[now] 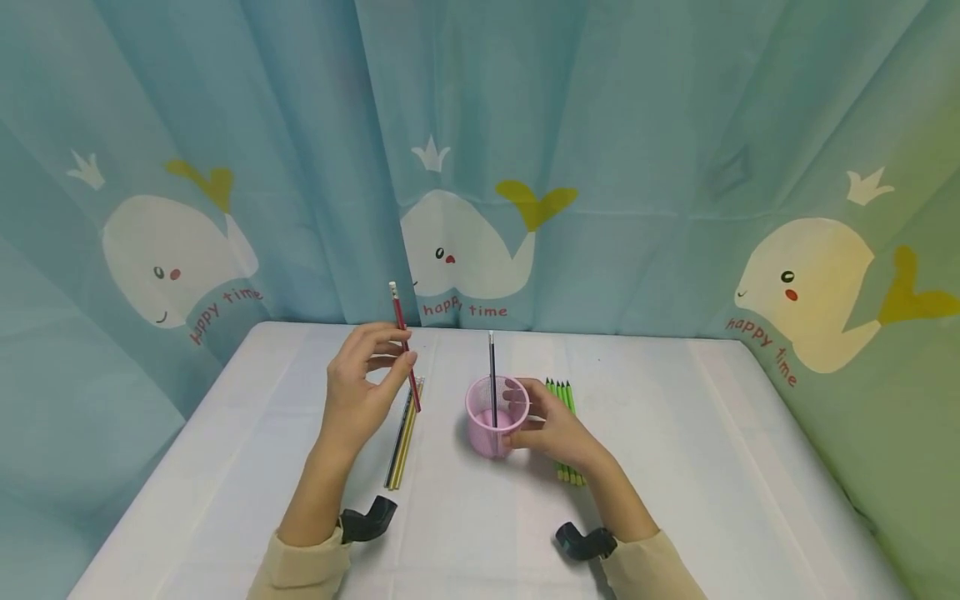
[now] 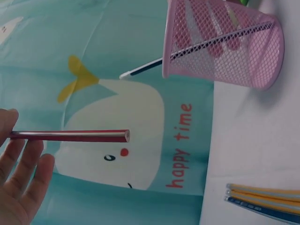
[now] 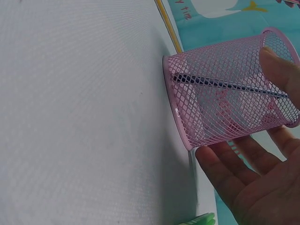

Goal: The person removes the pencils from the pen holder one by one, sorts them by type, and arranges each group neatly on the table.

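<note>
My left hand (image 1: 360, 383) pinches a red pencil (image 1: 413, 387) between thumb and fingers, its white eraser end up. The pencil is held in the air, left of the pink mesh pen cup (image 1: 480, 439). My right hand (image 1: 564, 429) grips the cup from its right side, thumb on the near side and fingers round the far side. Inside the cup a single dark pencil (image 1: 492, 367) leans, its light end above the rim. In the right wrist view the cup's bottom edge (image 3: 180, 119) is close to the tabletop; I cannot tell whether it touches.
Gold-yellow pencils (image 1: 406, 450) and a dark blue pencil (image 1: 393, 457) lie side by side under the left hand. Several green pencils (image 1: 572, 400) lie right of the cup, partly behind the right hand. A whale-print curtain (image 1: 637, 125) hangs behind the white table (image 1: 697, 467).
</note>
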A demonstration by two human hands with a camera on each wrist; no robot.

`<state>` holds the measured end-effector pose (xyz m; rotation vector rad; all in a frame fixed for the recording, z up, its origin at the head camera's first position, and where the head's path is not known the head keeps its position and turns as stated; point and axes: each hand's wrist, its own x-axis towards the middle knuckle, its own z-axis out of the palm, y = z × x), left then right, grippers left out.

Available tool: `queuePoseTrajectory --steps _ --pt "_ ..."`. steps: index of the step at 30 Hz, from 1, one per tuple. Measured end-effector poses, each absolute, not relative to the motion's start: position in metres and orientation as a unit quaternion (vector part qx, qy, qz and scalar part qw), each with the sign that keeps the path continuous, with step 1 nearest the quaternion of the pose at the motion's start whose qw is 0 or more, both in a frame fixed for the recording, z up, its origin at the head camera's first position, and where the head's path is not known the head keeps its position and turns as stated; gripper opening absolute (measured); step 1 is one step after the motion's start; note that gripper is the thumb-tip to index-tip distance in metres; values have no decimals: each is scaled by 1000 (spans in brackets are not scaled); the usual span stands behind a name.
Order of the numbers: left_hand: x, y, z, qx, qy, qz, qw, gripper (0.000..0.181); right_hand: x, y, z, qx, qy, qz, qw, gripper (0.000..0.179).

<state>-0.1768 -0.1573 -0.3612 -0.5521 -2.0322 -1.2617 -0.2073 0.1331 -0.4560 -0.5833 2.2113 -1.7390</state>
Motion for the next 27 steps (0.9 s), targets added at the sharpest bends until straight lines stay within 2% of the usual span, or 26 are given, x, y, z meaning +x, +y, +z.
queuePoseTrajectory --steps 13,27 --pt "-176 -168 -360 -167 -803 -463 336 18 -207 133 -455 -200 761 -603 134 83" --pt "-176 -183 -360 -113 -851 -463 222 45 -207 133 -456 -197 762 -602 134 83"
